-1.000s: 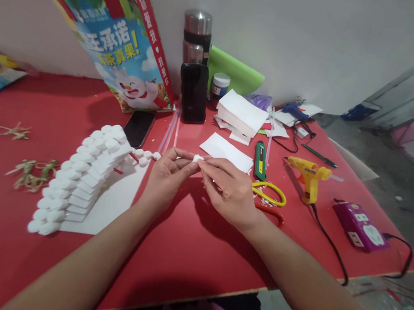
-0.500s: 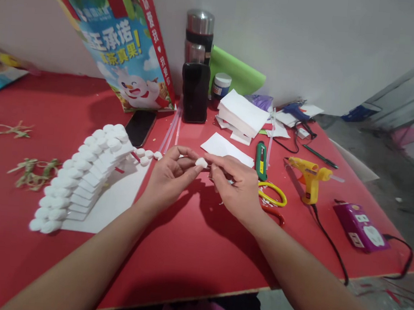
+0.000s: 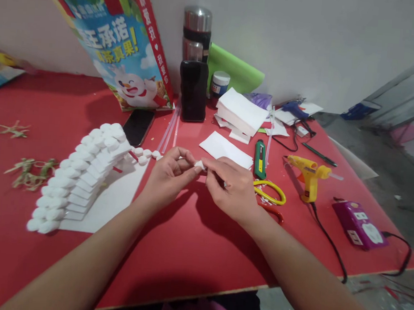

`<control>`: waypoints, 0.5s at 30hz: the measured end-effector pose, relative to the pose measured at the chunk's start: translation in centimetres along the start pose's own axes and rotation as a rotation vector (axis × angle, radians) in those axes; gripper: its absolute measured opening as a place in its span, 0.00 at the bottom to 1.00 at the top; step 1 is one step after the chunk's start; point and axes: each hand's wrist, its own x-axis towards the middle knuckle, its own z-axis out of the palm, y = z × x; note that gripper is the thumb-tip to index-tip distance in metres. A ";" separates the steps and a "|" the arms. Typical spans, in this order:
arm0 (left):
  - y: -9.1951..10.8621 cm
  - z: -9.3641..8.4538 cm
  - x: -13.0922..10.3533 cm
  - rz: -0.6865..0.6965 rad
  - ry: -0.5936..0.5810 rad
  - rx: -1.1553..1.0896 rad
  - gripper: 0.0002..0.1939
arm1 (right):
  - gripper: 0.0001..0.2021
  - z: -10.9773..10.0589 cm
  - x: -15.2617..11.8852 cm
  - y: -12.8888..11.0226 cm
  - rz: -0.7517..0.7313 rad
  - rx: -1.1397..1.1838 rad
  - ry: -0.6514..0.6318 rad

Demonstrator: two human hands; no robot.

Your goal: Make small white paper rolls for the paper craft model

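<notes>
While my left grip (image 3: pixel 168 175) pinches the small white piece (image 3: pixel 199 164) at mid-frame, my right grip (image 3: pixel 232 184) sits just right of it, fingers curled, though whether they clamp anything I cannot tell.

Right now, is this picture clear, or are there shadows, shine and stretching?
Head view throughout: soft shadows on the red table near the left hand and right hand; shine on the steel flask; the paper bag leans outward, perhaps lens stretch; detail on the small white piece looks too soft to read.
</notes>
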 end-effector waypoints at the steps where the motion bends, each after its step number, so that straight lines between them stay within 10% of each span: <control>1: -0.1 0.0 0.0 -0.008 -0.001 0.001 0.17 | 0.13 0.0 -0.1 0.1 -0.005 -0.044 -0.027; 15: -1.0 -0.6 1.2 -0.176 0.145 -0.284 0.16 | 0.20 0.4 -0.2 0.4 0.130 0.053 -0.136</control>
